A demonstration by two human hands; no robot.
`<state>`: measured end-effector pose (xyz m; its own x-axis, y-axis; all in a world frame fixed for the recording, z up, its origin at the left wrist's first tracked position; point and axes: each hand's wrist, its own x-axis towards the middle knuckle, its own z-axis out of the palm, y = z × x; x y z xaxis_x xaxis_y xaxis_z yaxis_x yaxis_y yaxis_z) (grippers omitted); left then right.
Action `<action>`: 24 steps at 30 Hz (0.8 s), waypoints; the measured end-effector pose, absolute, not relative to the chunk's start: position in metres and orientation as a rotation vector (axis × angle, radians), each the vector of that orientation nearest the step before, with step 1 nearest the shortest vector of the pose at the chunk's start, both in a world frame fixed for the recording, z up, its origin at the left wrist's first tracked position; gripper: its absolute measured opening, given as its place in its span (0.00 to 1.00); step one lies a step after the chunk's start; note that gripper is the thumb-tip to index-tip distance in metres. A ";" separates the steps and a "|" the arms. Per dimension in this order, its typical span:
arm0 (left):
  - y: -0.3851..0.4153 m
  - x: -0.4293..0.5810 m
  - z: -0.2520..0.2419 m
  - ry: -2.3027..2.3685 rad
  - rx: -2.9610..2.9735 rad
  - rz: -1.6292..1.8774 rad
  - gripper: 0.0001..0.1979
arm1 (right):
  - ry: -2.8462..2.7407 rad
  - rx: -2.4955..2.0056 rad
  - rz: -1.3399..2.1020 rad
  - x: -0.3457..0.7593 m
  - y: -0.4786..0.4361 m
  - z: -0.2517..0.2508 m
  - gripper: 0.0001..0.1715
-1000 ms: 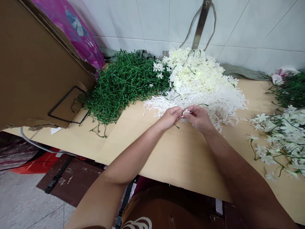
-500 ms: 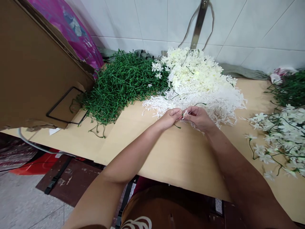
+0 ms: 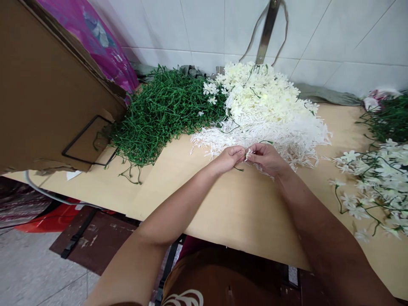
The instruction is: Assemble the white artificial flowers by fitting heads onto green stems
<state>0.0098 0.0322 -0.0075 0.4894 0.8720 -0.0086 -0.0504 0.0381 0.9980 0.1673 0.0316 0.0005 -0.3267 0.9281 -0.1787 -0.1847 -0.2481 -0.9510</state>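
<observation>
Wooden tabletop (image 3: pixel 242 212) spanning the frame, set against a white tiled wall (image 3: pixel 334 38). Cardboard panel (image 3: pixel 47 85) leaning at far left, with pink printed fabric (image 3: pixel 102 38) behind it. Heap of green plastic stems (image 3: pixel 159 114) piled left of centre, touching a mound of cream flower heads (image 3: pixel 261 95) at the back. Spread of white spiky pieces (image 3: pixel 287 134) lying in front of that mound, reaching down to the hands. Assembled sprays of white flowers on green stems (image 3: pixel 372 182) at the right edge, well apart from the hands.

Left hand (image 3: pixel 228 158) and right hand (image 3: pixel 267 159) brought together at table centre, fingertips meeting just in front of the white spiky pieces. Small white flower (image 3: pixel 248 152) pinched between both hands at the meeting point, equally near to each. Thin green stem (image 3: pixel 237 168) trailing down and to the left from under the left hand; long axis judged to run from the flower toward the near left, though most of the length is hidden by the fingers. Both hands narrowly closed in a fingertip pinch, left on the stem side, right on the flower side. Exact finger contact on the flower too small to resolve.
</observation>
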 end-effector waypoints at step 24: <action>0.037 0.000 0.015 1.028 1.025 0.970 0.24 | -1.527 -1.068 0.931 0.163 0.021 0.033 0.07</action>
